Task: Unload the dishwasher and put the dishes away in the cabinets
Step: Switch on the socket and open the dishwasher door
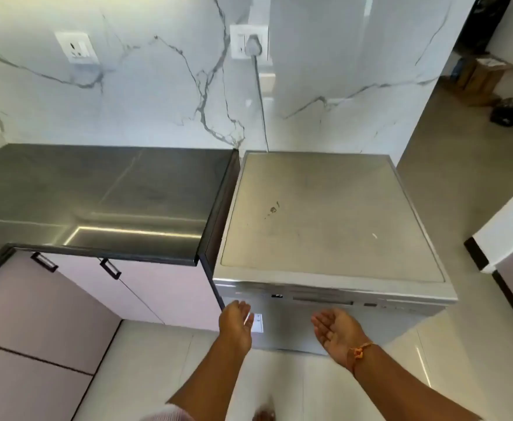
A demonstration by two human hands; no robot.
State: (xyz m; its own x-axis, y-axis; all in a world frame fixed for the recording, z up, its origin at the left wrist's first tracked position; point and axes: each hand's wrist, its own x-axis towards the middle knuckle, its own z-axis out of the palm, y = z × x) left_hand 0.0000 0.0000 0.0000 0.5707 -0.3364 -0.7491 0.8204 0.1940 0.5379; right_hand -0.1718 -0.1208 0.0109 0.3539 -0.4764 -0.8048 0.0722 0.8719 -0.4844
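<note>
To my left the pink cabinets (67, 302) sit under the dark countertop (97, 192), doors shut, with black handles at the top edge where I can hook them once I have something to put away. Just beside the counter's end stands the dishwasher (325, 214), plugged into the wall socket (249, 42) behind it. Its door is closed, and I can see no dishes, so I judge they are inside it. My left hand (236, 325) hangs in front of the door's left edge, fingers straight and relaxed, holding nothing. My right hand (335, 331) is palm up, fingers loosely apart and empty, just below the handle slot (322, 300), turned that way, I'd say, to slip up under it and pull the door down
</note>
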